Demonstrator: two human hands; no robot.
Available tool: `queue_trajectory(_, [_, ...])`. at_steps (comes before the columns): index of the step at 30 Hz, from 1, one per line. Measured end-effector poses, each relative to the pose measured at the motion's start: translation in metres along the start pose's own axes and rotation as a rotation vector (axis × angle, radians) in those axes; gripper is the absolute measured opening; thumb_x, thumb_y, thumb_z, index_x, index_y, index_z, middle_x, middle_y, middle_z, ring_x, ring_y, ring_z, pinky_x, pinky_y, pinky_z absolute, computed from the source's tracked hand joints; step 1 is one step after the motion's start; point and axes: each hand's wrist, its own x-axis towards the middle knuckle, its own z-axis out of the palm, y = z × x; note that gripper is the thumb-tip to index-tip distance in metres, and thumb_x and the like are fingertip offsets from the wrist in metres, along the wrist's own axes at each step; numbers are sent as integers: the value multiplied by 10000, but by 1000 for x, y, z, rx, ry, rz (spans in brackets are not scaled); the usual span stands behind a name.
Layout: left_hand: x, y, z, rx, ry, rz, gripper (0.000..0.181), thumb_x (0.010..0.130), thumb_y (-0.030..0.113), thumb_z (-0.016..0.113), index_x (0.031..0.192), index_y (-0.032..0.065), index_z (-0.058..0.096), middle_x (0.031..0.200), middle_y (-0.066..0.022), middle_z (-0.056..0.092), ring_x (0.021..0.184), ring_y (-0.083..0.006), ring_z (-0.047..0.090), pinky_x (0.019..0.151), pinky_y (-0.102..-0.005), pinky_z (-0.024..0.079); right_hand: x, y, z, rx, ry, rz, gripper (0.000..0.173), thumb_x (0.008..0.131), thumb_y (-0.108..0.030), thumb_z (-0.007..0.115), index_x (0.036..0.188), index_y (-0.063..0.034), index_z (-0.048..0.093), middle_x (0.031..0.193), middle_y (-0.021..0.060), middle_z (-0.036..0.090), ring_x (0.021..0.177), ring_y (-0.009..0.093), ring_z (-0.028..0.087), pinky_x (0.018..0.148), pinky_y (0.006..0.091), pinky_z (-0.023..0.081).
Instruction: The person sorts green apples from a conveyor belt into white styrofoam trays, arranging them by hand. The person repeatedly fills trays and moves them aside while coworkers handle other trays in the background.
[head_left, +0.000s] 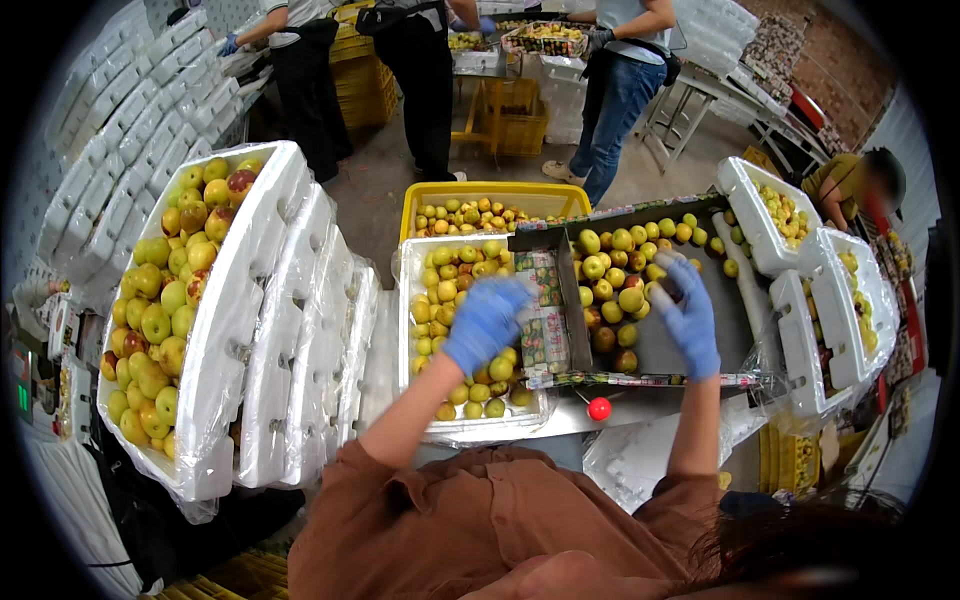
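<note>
My left hand (489, 324), in a blue glove, is blurred above the right part of a white foam box (406, 315) full of green and reddish jujubes (442, 291); what its fingers hold is hidden. My right hand (684, 315), gloved too, has its fingers spread over a dark sorting tray (724, 315) with printed card along its edges. Green and brown-red jujubes (615, 276) lie in the left and upper parts of this tray, close to the right fingertips. A printed card strip (546, 319) runs between the foam box and the tray.
Stacked foam boxes (262, 375) of fruit stand at the left, more foam boxes (761, 247) at the right. Behind the foam box is a yellow crate (495, 189) of jujubes. A red ball-shaped knob (599, 409) sits at the near edge. Several people stand around farther tables.
</note>
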Motion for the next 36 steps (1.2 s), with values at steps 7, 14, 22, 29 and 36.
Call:
queue_trajectory(7, [-4,-98,40,211,-263,-157,372,872,301,613,1238,246,637,1363,-86,530,1287,-286,460,1110,-582,231,-82,-139,116,305,-609,-311,671,843,-323,712,1419,-97,451,1507,250,280,1385,418,313,1122,466,305])
queue_trajectory(14, [-17,-172,46,-69,0,-368,328,865,229,635,1186,167,660,1264,-123,575,1171,-313,542,1031,-438,399,-94,-35,260,-351,-316,-24,714,834,-447,667,1399,-59,465,1468,243,350,1351,428,339,1114,511,274])
queue_trajectory(22, [-39,-154,44,-187,81,-329,307,793,124,689,1100,109,692,1080,-134,647,1007,-320,605,924,-382,484,-119,-21,249,-282,-386,-231,516,848,-336,662,1228,1,573,1157,204,565,1037,380,556,924,463,428])
queue_trajectory(29, [-56,-128,52,117,2,-277,390,872,241,599,1243,120,624,1296,-127,591,1226,-337,517,1105,-469,329,-148,-35,227,-273,-415,-211,561,902,-305,593,1395,-71,462,1393,213,433,1261,397,443,1064,451,376])
queue_trajectory(36, [-74,-85,43,152,4,-155,461,879,371,607,1269,126,610,1371,-147,527,1296,-363,444,1159,-553,176,-113,-76,60,506,-881,-152,624,913,-285,665,1436,-48,423,1499,193,371,1353,339,406,1087,423,366])
